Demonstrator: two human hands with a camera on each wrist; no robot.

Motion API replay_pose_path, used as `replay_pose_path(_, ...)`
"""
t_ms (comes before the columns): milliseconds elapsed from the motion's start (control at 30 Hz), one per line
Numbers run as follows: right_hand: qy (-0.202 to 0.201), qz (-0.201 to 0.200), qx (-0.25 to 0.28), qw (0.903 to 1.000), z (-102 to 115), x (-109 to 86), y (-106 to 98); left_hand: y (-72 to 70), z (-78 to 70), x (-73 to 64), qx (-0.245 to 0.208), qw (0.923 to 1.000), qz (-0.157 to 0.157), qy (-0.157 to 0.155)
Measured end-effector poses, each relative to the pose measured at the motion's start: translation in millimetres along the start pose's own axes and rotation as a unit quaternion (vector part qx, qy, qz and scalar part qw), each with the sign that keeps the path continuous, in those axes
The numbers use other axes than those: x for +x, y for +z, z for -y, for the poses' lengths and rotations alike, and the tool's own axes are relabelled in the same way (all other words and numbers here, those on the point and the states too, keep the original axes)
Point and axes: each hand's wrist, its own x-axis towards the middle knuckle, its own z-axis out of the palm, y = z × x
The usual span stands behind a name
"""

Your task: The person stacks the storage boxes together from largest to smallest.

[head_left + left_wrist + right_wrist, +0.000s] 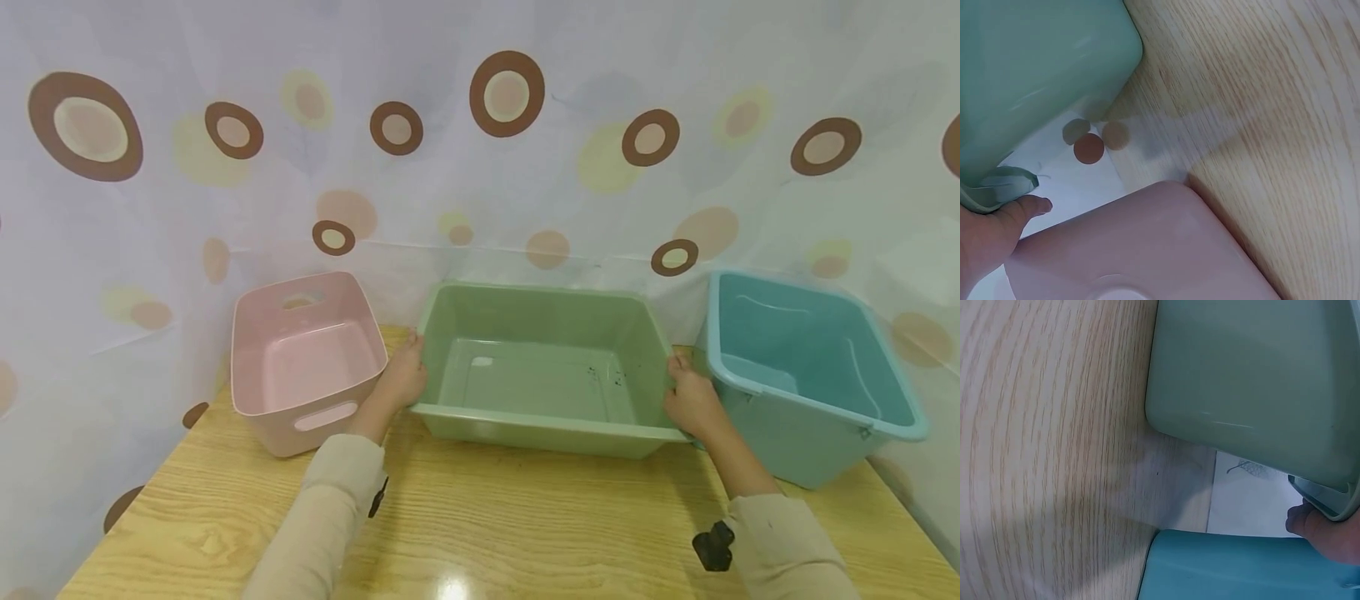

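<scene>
A wide, shallow green plastic bin [540, 427] stands between the other two bins, with a few dark specks on its floor. My left hand [402, 377] grips its left rim, and the thumb shows beside that rim in the left wrist view. At the opposite end my right hand [692, 402] holds the right rim; fingers under the lip appear in the right wrist view. Close beside the left hand sits a pink bin [307, 367] with slot handles. A deeper blue bin [810, 367] stands just right of the right hand.
All three bins are on a wood-grain table [525, 525] whose back edge meets a white curtain [450, 183] with brown and yellow circles. Narrow gaps separate the green bin from its neighbours. A black clip-like piece [713, 547] is near the right sleeve.
</scene>
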Motion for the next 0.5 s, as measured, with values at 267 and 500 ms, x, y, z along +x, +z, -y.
replay_pose_path(267, -0.002, 0.001, 0.003, 1.0000, 5.3, -5.4, -0.4, -2.7, -2.1, -6.9, -0.001, 0.9998, -0.017, 0.006)
replay_pose_path(500, -0.008, -0.007, -0.007, 0.9999, 5.3, -9.5, 0.0, -1.1, -0.1, -10.2, 0.001, 0.9995, -0.026, 0.017)
